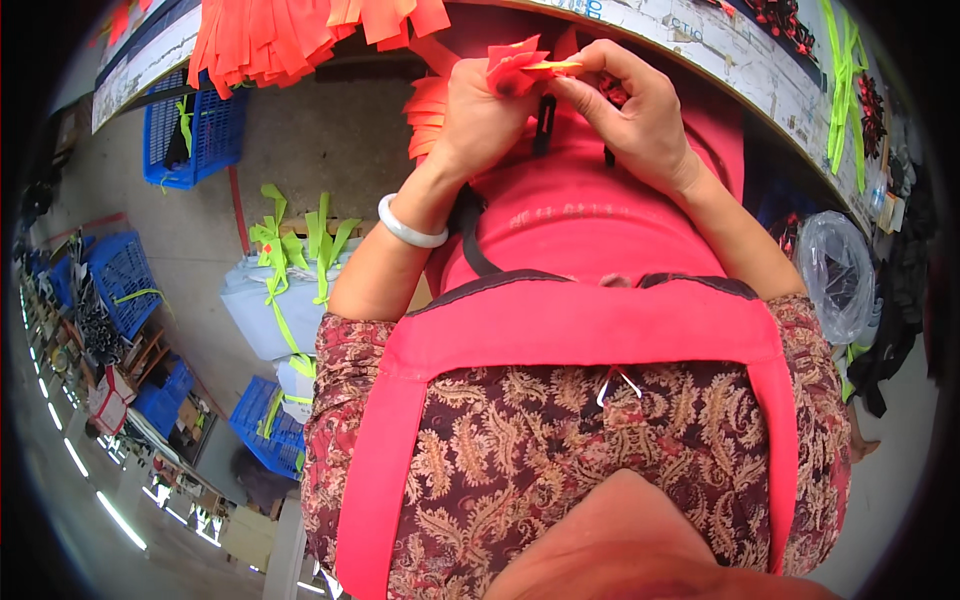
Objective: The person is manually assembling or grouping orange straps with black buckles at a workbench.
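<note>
Above the red apron [590,240], close to the table edge [740,65], left hand [485,120] closed around orange-red strips [515,70]; right hand [640,122] pinching a yellow-orange end of them, thumb against forefinger. Pale lettering crosses the apron; blue and greyish print marks the whitish table edge.

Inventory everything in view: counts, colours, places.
Flat fabric strips: many, orange, top
Long ribbons: several, yellow-green, left and right
Scuffed worktable: count unclear, white, top
Perforated plastic baskets: at least three, blue, left
Boxy bundle: one, pale blue, left
Crumpled plastic bag: one, clear, right
Other clutter: too small to tell
Bib apron: one, red, centre
Paisley shirt: one, multicoloured, lower centre
Smooth bangle: one, white, left wrist
Left hand: one, top, gripping strips
Right hand: one, top, pinching a strip
</note>
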Demonstrator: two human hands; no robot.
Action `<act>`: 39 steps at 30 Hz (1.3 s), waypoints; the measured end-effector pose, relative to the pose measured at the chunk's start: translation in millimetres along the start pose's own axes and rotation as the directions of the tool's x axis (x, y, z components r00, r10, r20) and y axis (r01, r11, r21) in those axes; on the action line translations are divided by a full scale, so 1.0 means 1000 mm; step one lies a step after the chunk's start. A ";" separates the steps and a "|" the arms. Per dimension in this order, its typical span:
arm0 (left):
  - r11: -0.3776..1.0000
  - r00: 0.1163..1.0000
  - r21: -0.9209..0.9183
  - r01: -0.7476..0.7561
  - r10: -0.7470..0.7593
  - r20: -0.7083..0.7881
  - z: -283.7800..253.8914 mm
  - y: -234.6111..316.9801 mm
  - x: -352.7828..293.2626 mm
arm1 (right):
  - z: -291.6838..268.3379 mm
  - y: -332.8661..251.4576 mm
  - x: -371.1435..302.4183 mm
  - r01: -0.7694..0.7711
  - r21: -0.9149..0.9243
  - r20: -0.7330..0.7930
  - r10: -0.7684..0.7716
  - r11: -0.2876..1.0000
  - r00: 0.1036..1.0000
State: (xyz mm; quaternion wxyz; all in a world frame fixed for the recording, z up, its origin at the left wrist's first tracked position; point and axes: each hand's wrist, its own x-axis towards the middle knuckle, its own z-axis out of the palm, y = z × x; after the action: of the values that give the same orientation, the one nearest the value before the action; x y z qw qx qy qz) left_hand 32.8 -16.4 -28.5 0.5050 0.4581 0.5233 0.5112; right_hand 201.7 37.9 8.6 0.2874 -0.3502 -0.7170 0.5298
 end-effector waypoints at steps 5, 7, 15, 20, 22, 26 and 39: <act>0.998 0.992 0.056 -0.034 0.026 0.123 -0.008 0.013 0.007 | -0.005 -0.005 0.004 0.083 -0.026 -0.016 -0.084 0.996 0.996; 0.998 0.991 0.058 -0.026 0.018 0.130 -0.010 0.011 0.004 | -0.004 -0.010 0.001 0.063 -0.032 -0.005 -0.063 0.997 0.998; 0.997 0.998 0.032 -0.070 0.070 -0.006 -0.001 0.009 0.006 | -0.004 -0.004 0.003 0.130 -0.073 0.002 -0.130 0.989 0.992; 0.999 0.999 0.008 -0.039 0.039 -0.021 -0.002 -0.008 0.004 | 0.001 0.005 0.007 -0.018 0.098 0.018 0.016 0.995 1.000; 0.997 0.994 -0.064 0.049 -0.042 0.105 -0.010 0.006 0.008 | -0.003 0.004 0.004 -0.039 0.134 0.035 0.035 0.990 0.999; 0.996 0.988 -0.092 0.001 0.013 0.151 -0.022 0.023 0.016 | -0.009 0.000 0.005 0.022 0.066 0.052 -0.026 0.998 0.998; 0.860 0.991 -0.500 0.101 -0.133 -0.029 -0.018 0.013 0.019 | 0.010 0.028 0.006 -0.252 0.084 0.301 0.216 0.964 0.929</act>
State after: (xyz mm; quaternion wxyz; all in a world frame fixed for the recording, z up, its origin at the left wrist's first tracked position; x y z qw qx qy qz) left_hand 13.4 1.7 -17.0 0.6195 0.2637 0.4162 0.6111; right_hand 195.8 42.5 -20.6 0.1349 -0.3337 -0.6708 0.6485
